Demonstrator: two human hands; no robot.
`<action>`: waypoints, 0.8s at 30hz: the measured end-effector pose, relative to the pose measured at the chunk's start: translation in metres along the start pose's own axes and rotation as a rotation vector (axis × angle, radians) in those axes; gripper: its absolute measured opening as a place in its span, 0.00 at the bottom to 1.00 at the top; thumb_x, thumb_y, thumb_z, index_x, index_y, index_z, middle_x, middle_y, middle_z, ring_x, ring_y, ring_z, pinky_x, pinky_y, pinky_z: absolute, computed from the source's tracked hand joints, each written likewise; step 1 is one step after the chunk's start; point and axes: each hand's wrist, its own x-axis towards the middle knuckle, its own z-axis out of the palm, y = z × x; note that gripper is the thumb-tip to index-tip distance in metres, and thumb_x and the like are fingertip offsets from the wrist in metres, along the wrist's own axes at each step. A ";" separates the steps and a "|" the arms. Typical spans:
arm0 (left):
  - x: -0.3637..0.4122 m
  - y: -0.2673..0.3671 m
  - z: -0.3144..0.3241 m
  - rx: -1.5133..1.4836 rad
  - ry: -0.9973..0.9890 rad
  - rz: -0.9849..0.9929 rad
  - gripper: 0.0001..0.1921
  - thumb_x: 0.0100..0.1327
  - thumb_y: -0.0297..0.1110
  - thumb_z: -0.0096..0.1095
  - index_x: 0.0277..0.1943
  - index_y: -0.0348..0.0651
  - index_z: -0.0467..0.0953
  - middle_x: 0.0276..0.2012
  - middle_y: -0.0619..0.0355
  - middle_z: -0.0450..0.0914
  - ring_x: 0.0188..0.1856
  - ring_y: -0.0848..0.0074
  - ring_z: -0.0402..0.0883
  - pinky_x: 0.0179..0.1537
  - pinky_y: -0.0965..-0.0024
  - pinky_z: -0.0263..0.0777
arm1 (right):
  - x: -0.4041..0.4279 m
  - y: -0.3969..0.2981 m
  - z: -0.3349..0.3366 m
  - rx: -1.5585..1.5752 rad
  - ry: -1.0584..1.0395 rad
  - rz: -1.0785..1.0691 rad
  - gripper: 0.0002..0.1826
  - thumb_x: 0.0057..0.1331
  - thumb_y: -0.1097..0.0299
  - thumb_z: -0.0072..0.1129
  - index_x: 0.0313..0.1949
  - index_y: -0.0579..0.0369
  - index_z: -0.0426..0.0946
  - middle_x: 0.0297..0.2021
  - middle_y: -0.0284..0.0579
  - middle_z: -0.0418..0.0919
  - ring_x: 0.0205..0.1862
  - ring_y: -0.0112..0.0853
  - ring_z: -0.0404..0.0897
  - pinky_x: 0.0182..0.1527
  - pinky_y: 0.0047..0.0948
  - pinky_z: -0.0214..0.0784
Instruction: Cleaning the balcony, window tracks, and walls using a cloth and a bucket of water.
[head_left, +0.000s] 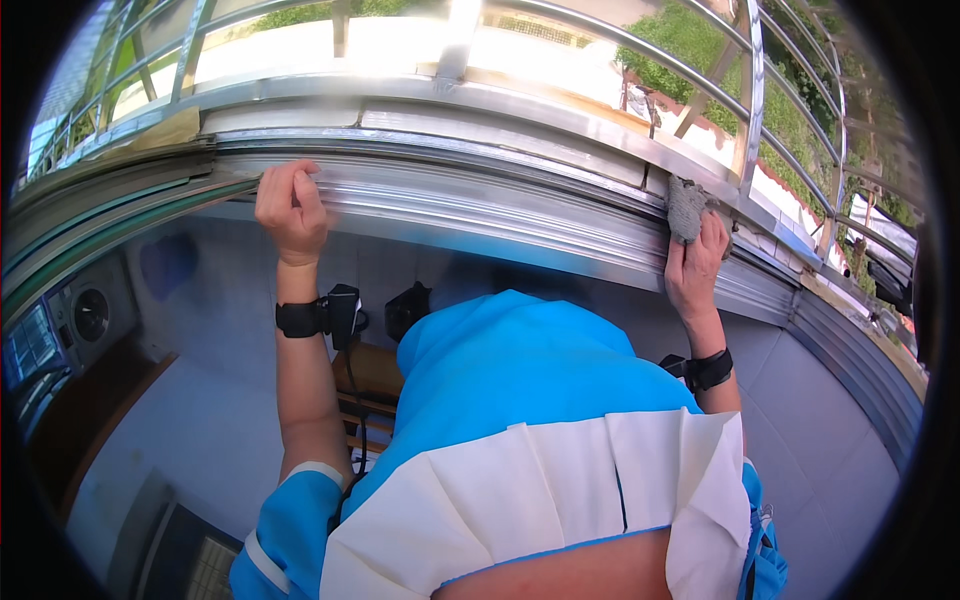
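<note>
A grey cloth (685, 208) is gripped in my right hand (697, 259) and pressed on the outer rails of a metal sliding-window track (480, 199), towards its right end. My left hand (294, 206), fingers curled, is at the edge of a sliding glass pane (225, 193) on the left of the same track. The fingertips are partly hidden, but the hand appears to hold the pane's edge. Black straps with small devices are around both wrists.
Beyond the track stands a metal safety railing (660, 51) with greenery behind it. The window frame's side (847, 360) rises at the right. Indoors at the left are a washing machine (91, 311) and a brown wooden edge (112, 427). A cable hangs from the left wrist device.
</note>
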 end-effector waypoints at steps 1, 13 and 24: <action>0.000 0.000 0.001 0.007 -0.011 0.008 0.08 0.56 0.24 0.45 0.27 0.37 0.74 0.20 0.55 0.71 0.22 0.66 0.70 0.26 0.68 0.63 | -0.003 0.001 0.002 0.010 0.001 0.011 0.15 0.52 0.73 0.51 0.41 0.62 0.71 0.44 0.53 0.69 0.48 0.45 0.67 0.57 0.43 0.51; 0.004 0.002 0.002 0.015 -0.094 0.001 0.10 0.57 0.26 0.45 0.26 0.37 0.75 0.20 0.55 0.72 0.22 0.67 0.70 0.25 0.68 0.63 | -0.023 -0.022 -0.024 0.571 0.411 0.359 0.14 0.55 0.79 0.45 0.42 0.65 0.71 0.43 0.55 0.71 0.41 0.48 0.73 0.48 0.31 0.65; 0.022 -0.019 -0.022 -0.111 -0.397 0.498 0.08 0.50 0.20 0.53 0.34 0.36 0.75 0.25 0.52 0.72 0.26 0.62 0.69 0.30 0.65 0.64 | 0.030 -0.163 0.035 0.289 0.140 0.177 0.14 0.45 0.72 0.52 0.35 0.59 0.73 0.38 0.45 0.72 0.43 0.41 0.71 0.48 0.37 0.61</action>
